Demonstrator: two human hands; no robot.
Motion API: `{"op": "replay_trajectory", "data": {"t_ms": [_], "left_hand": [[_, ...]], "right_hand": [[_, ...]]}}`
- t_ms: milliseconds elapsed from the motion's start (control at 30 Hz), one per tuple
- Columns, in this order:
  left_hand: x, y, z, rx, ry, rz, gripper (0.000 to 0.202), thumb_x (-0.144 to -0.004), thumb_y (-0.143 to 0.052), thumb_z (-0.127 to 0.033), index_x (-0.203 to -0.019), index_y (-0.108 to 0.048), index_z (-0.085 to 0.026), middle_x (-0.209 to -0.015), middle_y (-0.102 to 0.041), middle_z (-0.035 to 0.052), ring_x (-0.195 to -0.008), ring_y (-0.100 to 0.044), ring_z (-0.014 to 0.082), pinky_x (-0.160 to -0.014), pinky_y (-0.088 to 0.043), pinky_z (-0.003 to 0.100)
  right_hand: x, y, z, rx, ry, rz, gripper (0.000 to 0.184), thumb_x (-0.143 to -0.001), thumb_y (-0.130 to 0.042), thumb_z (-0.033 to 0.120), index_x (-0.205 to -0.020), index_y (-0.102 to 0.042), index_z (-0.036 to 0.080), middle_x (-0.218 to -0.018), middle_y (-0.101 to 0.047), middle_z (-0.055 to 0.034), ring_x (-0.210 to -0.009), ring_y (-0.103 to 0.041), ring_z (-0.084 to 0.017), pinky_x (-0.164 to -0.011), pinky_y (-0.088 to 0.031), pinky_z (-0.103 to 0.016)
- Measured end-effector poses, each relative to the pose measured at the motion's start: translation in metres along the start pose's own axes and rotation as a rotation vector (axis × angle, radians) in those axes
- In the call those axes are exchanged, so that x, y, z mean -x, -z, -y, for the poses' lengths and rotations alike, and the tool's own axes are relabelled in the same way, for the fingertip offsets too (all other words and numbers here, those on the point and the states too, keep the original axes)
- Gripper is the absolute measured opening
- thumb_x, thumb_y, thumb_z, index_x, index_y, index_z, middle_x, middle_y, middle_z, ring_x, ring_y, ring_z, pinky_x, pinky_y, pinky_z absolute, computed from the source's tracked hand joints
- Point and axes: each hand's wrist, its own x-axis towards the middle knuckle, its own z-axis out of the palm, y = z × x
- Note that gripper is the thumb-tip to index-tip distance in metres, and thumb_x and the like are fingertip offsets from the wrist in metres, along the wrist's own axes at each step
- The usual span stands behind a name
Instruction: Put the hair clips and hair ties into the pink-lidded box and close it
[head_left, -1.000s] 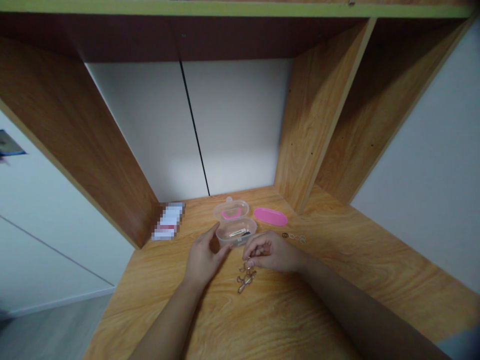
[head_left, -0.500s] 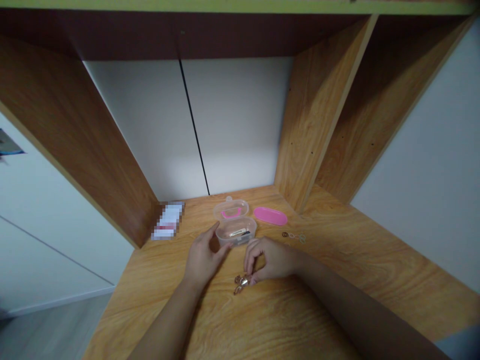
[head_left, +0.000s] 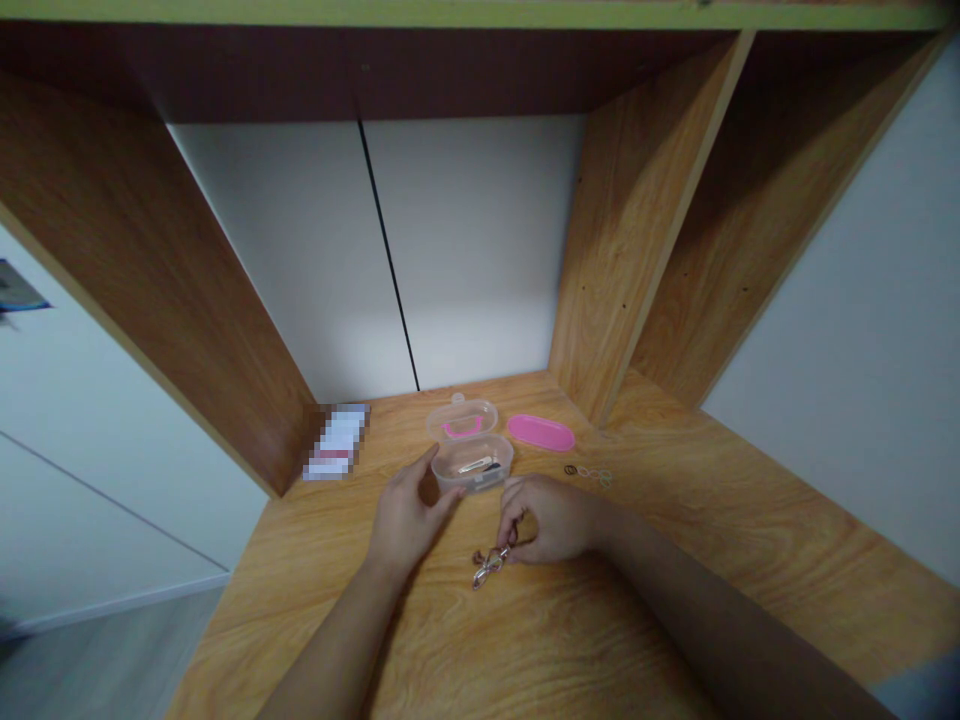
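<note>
My left hand [head_left: 405,515] curves around the left end of a clear plastic box [head_left: 495,478], its thumb at the front wall and a finger at the back. Inside the box lie a pale hair clip [head_left: 475,465] and a small dark item [head_left: 493,466]. The clear lid [head_left: 459,410], with a pink handle [head_left: 463,428], lies folded back behind. In front of the box, my right hand [head_left: 551,515] pinches a shiny rose-gold metal hair clip [head_left: 491,567] between thumb and fingers, just above the desk. Part of this clip is hidden by the fingers.
A pink oval tray [head_left: 541,433] lies right of the lid. Several small hair ties [head_left: 589,474] sit in a row beyond my right hand. A blurred white and red item [head_left: 336,442] is at the back left. Wooden uprights [head_left: 611,250] flank the desk.
The metal hair clip has turned and tilted in my right hand, with the fingers shifting slightly on it. My left hand and the box have stayed in place.
</note>
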Motion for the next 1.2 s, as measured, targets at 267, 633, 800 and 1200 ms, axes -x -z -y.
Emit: {"op": "replay_trajectory", "data": {"t_ms": [267, 633, 800, 1200], "left_hand": [[0.001, -0.001, 0.0, -0.008, 0.006, -0.011, 0.062, -0.083, -0.073, -0.044, -0.138, -0.056, -0.021, -0.131, -0.069, 0.0107, -0.115, -0.068, 0.0274, -0.101, -0.053, 0.042], [0.0, 0.001, -0.001, 0.002, 0.003, 0.007, 0.063, -0.083, -0.072, -0.046, -0.138, -0.056, -0.02, -0.131, -0.068, 0.0125, -0.116, -0.067, 0.0285, -0.102, -0.052, 0.043], [0.001, 0.0, 0.002, 0.002, -0.003, 0.022, 0.064, -0.084, -0.071, -0.047, -0.139, -0.055, -0.019, -0.13, -0.068, 0.0127, -0.116, -0.067, 0.0283, -0.102, -0.052, 0.043], [0.002, 0.0, 0.001, 0.042, -0.065, 0.089, 0.065, -0.082, -0.074, -0.047, -0.138, -0.055, -0.02, -0.129, -0.069, 0.012, -0.115, -0.066, 0.0272, -0.104, -0.051, 0.044]], "right_hand": [[0.001, -0.001, -0.01, -0.031, 0.064, -0.027, 0.016, -0.078, -0.076, 0.033, -0.087, -0.082, 0.021, -0.076, -0.076, -0.0046, -0.072, -0.066, -0.016, -0.074, -0.048, -0.028], [-0.002, 0.012, 0.009, -0.234, -0.006, -0.389, 0.013, -0.076, -0.081, 0.032, -0.085, -0.082, 0.022, -0.079, -0.077, -0.007, -0.073, -0.067, -0.018, -0.07, -0.052, -0.031], [-0.004, 0.014, -0.001, -0.31, -0.153, -0.632, 0.021, -0.077, -0.081, 0.04, -0.083, -0.082, 0.02, -0.074, -0.072, -0.0056, -0.067, -0.061, -0.016, -0.058, -0.046, -0.027], [-0.005, 0.016, -0.005, 0.075, -0.215, -0.802, 0.017, -0.083, -0.073, 0.037, -0.088, -0.082, 0.024, -0.076, -0.072, -0.006, -0.073, -0.062, -0.019, -0.07, -0.051, -0.033]]}}
